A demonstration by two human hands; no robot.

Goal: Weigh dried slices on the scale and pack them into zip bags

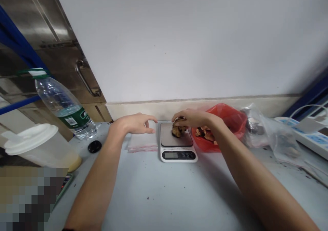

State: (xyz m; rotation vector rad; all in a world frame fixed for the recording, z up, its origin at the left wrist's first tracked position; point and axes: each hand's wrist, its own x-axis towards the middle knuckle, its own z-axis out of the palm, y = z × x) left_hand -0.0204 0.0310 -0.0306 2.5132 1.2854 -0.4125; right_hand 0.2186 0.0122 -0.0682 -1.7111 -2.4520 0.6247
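Observation:
A white kitchen scale (176, 148) with a metal plate and a small display stands mid-table. My right hand (188, 118) is over its plate, fingers curled around a clump of dark brown dried pieces (177, 130); I cannot make out their exact kind. Just right of the scale, an open red plastic bag (230, 120) holds more brown dried slices (206, 134). My left hand (139, 123) hovers over a stack of clear zip bags (142, 143) left of the scale. Its fingers are apart, with nothing between them.
To the left stand a large water bottle (74, 116) and a lidded plastic jug (41, 149), with a round black cap (94, 146) nearby. Filled clear bags (256, 128) and a white power strip (310, 135) lie to the right. A white wall (189, 46) rises behind the table.

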